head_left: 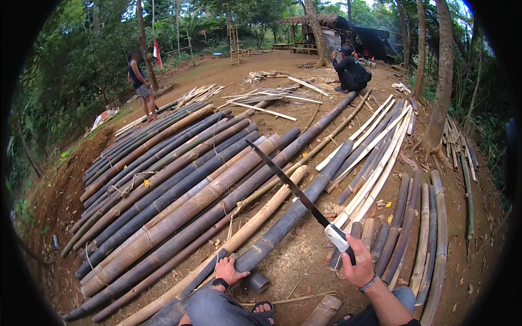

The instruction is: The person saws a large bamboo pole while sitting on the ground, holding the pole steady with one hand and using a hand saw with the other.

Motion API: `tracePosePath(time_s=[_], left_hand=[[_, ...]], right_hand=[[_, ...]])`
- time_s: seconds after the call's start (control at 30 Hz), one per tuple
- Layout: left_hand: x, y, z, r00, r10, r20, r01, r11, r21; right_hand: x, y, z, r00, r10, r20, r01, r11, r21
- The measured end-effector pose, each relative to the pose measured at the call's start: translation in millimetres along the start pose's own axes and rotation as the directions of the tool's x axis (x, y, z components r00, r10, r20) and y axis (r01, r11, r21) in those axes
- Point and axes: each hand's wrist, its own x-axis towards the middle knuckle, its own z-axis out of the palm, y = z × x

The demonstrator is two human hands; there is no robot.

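Observation:
My right hand (359, 266) is wrapped round the white and black handle of a hand saw (296, 191). The saw's dark toothed blade slants up and to the left, in the air above the bamboo. Under my left hand (229, 271) lies a thick dark bamboo pole (266, 244), which runs from my knee away to the upper right. The fingers of that hand are spread and rest on the pole. Pale sawdust (285, 261) covers the ground beside the pole. A short cut piece of dark bamboo (256, 282) lies just right of my left hand.
A large stack of bamboo poles (179, 190) fills the left. Pale split strips (380, 157) and shorter bamboo lengths (427, 233) lie at the right, near a tree trunk (441, 81). One person (352, 73) squats at the back; another person (140, 84) stands at the far left.

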Motion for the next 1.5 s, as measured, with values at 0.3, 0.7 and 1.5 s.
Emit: tracePosePath(time_s=[0.3,0.7,1.5], left_hand=[[-0.1,-1.0,-1.6,1.000,0.010,-0.002,-0.010,1.000,-0.026],[25.4,-20.9,1.5,0.981,-0.043,0.187,0.056,0.996,-0.066],[-7.6,-7.8,-7.1,0.995,-0.049,-0.087,0.040,0.993,-0.110]], right_hand=[[-14.6,17.9,20.3,0.906,0.421,0.053,-0.393,0.785,0.479],[-18.6,19.7,26.0,0.878,0.477,0.050,-0.456,0.799,0.392],[-26.6,16.5,22.2,0.906,0.420,0.045,-0.414,0.861,0.294]])
